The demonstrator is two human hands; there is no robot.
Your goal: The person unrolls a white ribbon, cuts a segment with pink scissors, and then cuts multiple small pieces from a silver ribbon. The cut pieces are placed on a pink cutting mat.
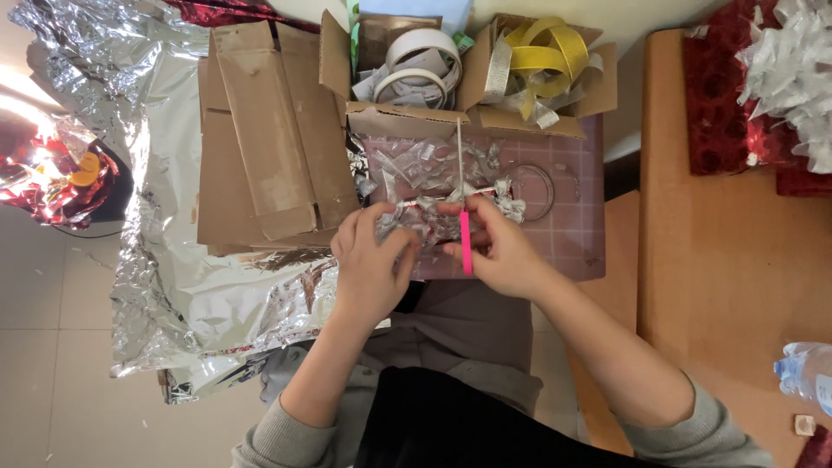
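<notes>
tool: a thin metal rod with a bright pink plastic handle (465, 243), long axis running straight up and down in the view, metal tip pointing away from the person toward the boxes, pink end toward the body.
right hand: the right hand (503, 251) pinches the pink handle between thumb and fingertips, fingers curled close together.
left hand: the left hand (373, 260) has its fingers bent and pressed on a crumpled silver foil strip with a red edge (433, 204), which lies crosswise under the rod, over the mat.
work surface: a dark maroon cutting mat with a pale grid (572, 225), flat, with a faint printed circle near its middle; cut silver foil scraps (425, 165), shiny and creased, scattered over its far half.
boxes: two open brown cardboard boxes at the mat's far edge; the left box (334, 52) holds white tape rolls (420, 56), the right box (598, 78) holds coiled yellow and silver ribbon (542, 52).
flat card: folded plain brown cardboard sheets (260, 130), matte and scuffed, left of the mat.
foil sheet: a large wrinkled silver foil sheet (165, 173) spread under the cardboard and down to the tiled floor.
counter: a bare orange-brown wooden counter (719, 260) at right, with red and silver foil bows (771, 78) at its far end and a clear plastic bottle (806, 368) near the edge.
</notes>
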